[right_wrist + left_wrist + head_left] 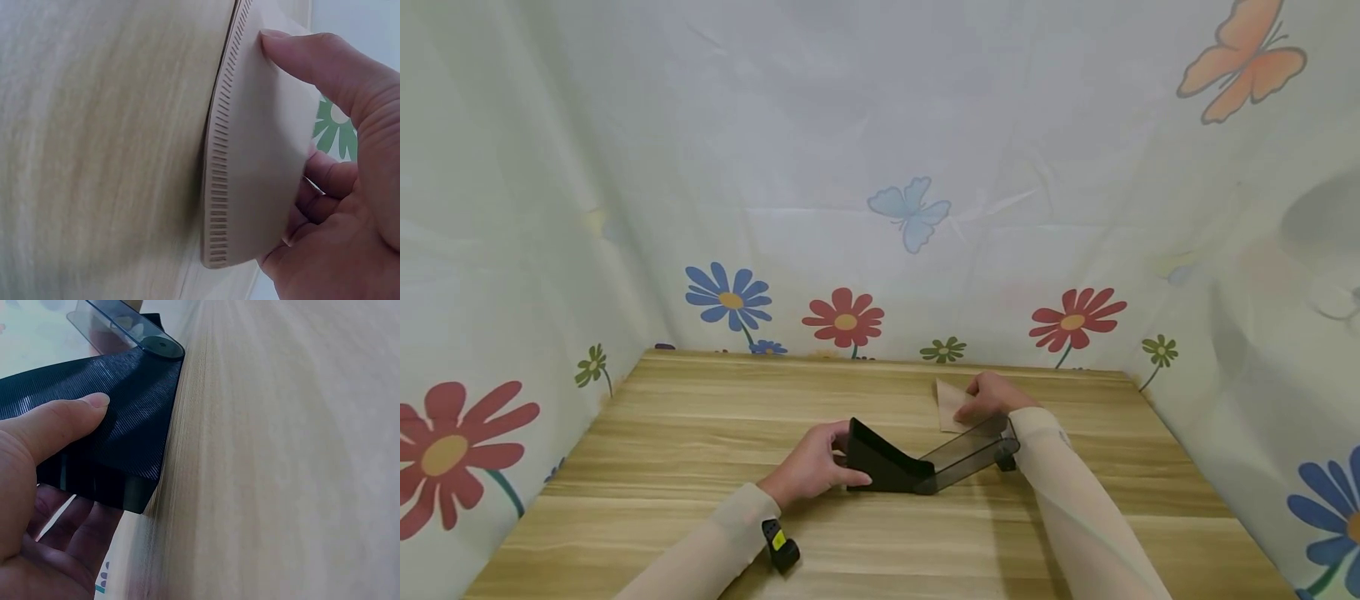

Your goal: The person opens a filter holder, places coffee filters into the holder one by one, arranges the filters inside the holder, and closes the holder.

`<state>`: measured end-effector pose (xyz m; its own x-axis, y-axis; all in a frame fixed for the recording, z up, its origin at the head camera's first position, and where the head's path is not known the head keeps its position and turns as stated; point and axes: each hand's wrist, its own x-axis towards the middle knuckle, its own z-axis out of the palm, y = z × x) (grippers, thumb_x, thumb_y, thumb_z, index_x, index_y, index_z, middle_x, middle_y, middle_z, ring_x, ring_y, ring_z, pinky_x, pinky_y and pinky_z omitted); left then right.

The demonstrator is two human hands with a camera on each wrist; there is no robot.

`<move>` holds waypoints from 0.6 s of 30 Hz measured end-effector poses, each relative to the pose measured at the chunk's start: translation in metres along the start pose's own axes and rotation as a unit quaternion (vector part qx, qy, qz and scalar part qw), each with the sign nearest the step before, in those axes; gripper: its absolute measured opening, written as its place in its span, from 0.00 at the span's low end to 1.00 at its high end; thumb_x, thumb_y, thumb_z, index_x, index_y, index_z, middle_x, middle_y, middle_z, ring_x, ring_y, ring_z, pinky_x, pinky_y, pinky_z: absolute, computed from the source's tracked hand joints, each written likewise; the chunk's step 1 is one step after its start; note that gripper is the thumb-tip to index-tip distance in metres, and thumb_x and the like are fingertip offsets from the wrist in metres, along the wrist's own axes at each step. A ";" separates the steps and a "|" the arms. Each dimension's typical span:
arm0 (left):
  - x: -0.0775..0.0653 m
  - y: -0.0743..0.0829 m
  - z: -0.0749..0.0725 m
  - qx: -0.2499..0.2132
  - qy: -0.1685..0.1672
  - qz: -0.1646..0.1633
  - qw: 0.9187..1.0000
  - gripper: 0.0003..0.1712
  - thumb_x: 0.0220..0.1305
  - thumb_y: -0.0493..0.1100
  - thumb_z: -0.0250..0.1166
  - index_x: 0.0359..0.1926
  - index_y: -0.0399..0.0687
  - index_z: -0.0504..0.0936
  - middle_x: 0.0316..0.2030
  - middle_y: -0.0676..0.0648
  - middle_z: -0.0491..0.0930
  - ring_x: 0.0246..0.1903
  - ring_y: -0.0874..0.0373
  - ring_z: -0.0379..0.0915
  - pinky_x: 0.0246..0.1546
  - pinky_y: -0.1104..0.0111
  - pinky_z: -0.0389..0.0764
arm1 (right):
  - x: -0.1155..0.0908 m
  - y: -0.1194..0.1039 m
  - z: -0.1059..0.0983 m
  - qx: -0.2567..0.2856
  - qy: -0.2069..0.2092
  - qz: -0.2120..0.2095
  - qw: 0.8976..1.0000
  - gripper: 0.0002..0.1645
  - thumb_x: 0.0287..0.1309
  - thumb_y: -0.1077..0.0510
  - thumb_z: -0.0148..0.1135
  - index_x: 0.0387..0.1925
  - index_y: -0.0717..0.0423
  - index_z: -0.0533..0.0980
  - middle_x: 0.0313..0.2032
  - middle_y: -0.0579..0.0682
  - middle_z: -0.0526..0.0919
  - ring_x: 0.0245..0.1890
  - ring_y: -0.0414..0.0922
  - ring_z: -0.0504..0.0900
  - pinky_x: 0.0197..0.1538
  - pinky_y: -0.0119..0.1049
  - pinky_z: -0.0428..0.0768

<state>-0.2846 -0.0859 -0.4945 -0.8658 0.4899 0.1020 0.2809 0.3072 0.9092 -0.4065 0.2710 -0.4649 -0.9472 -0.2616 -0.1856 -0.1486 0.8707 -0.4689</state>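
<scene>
My left hand [812,467] grips a black filter holder [880,465] by its tall end, thumb on the near side and fingers behind. The holder stands on the table with its smoky clear lid [968,454] swung out to the right on a hinge. Behind the lid, my right hand [991,395] pinches brown paper coffee filters [950,406] by one edge. In the right wrist view the filters [250,156] show a crimped seam along the side near the tabletop; how many there are I cannot tell. The inside of the holder is mostly hidden.
The wood-grain table [715,400] reaches back to a white curtain [775,167] printed with flowers and butterflies. More of this curtain closes in the left and right sides. A black strap with a yellow mark [780,543] sits at my left wrist.
</scene>
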 end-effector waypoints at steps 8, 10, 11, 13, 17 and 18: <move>-0.001 0.001 0.001 0.005 0.001 -0.004 1.000 0.24 0.52 0.47 0.82 0.49 0.63 0.83 0.42 0.54 0.84 0.42 0.55 0.80 0.45 0.67 0.83 | 0.000 -0.001 0.001 -0.005 0.002 0.001 1.000 0.20 0.46 0.48 0.81 0.33 0.59 0.83 0.29 0.49 0.82 0.28 0.43 0.76 0.32 0.35 0.73; -0.001 0.001 0.001 0.008 0.001 -0.004 1.000 0.24 0.52 0.47 0.82 0.49 0.63 0.83 0.42 0.54 0.84 0.42 0.56 0.80 0.45 0.67 0.83 | 0.000 -0.002 0.000 -0.013 0.009 -0.001 1.000 0.27 0.46 0.49 0.82 0.40 0.64 0.82 0.34 0.53 0.84 0.31 0.45 0.77 0.36 0.38 0.76; -0.001 0.001 0.001 0.009 0.002 -0.003 1.000 0.24 0.52 0.47 0.82 0.49 0.62 0.83 0.41 0.54 0.84 0.42 0.56 0.80 0.44 0.67 0.82 | -0.001 -0.003 -0.001 -0.018 0.013 -0.002 1.000 0.31 0.46 0.49 0.82 0.44 0.67 0.81 0.36 0.55 0.84 0.33 0.46 0.78 0.38 0.39 0.78; -0.001 0.002 0.001 0.012 0.001 0.000 1.000 0.24 0.52 0.47 0.82 0.50 0.61 0.83 0.41 0.53 0.84 0.41 0.56 0.80 0.43 0.67 0.82 | -0.003 -0.005 -0.002 -0.025 0.019 -0.004 1.000 0.38 0.45 0.49 0.82 0.51 0.70 0.78 0.41 0.59 0.84 0.37 0.49 0.80 0.43 0.43 0.80; -0.001 0.001 0.001 0.011 0.002 0.001 1.000 0.24 0.52 0.47 0.82 0.50 0.58 0.83 0.41 0.52 0.84 0.40 0.57 0.80 0.41 0.68 0.82 | -0.007 -0.009 -0.003 -0.033 0.029 -0.007 0.999 0.42 0.44 0.49 0.83 0.54 0.72 0.76 0.44 0.60 0.84 0.39 0.50 0.81 0.47 0.47 0.81; 0.000 0.001 0.001 0.010 0.002 0.000 1.000 0.24 0.52 0.47 0.82 0.50 0.58 0.83 0.41 0.51 0.84 0.40 0.57 0.80 0.40 0.68 0.82 | -0.007 -0.010 -0.003 -0.034 0.032 -0.006 0.999 0.41 0.44 0.49 0.83 0.53 0.71 0.77 0.43 0.60 0.84 0.38 0.50 0.80 0.47 0.47 0.80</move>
<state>-0.2834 -0.0848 -0.4944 -0.8671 0.4872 0.1034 0.2888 0.3227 0.9014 -0.3988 0.2654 -0.4566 -0.9611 -0.2469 -0.1238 -0.1767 0.8942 -0.4113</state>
